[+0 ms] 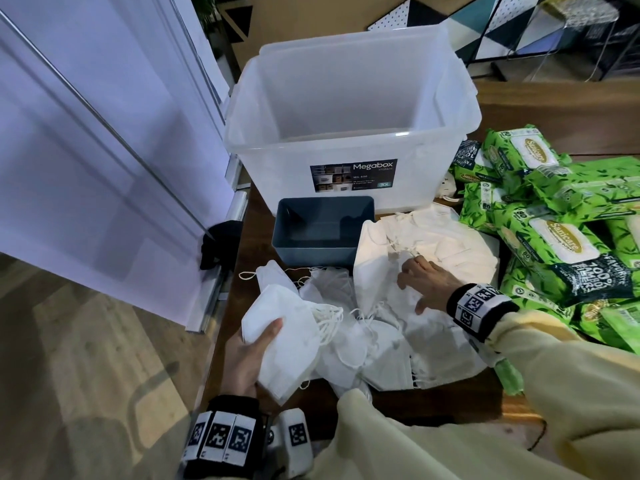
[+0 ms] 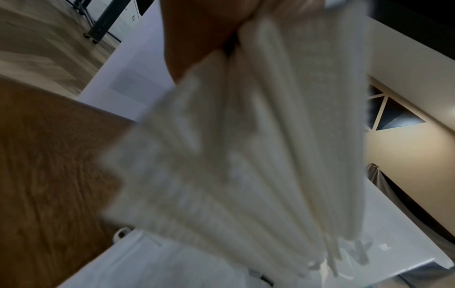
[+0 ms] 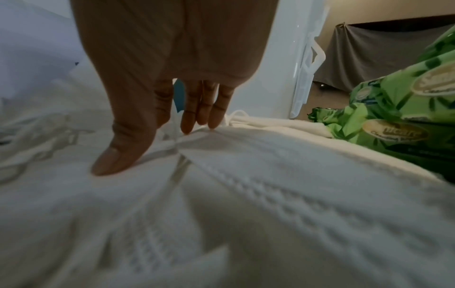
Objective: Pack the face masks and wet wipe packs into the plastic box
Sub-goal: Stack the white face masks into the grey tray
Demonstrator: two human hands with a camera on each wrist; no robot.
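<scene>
Megabox plastic box [image 1: 353, 98] is the landmark here: big, translucent, lid off, nothing seen inside yet, so loads of room for dropping stuff straight down past its tall rim. Right of the box, the wet wipe packs [image 1: 554, 237] are piled up, green and glossy; probably heavy-ish, squishy and a bit slippery, so best gripped across the short sides. In front of the box, the face masks [image 1: 415, 271] are spread over the table [image 1: 485, 400], touching a small blue bin [image 1: 322, 230] that sits right against the box front. Masks look light, soft, floppy, with ear loops that can snag, so they're better taken as a flat stack. One such stack [image 1: 287, 341] is held by the left hand [image 1: 246, 362], fingers curled round it. Right hand [image 1: 426, 282] is laid on the pile, fingers [image 3: 189, 120] straight, holding nothing.
</scene>
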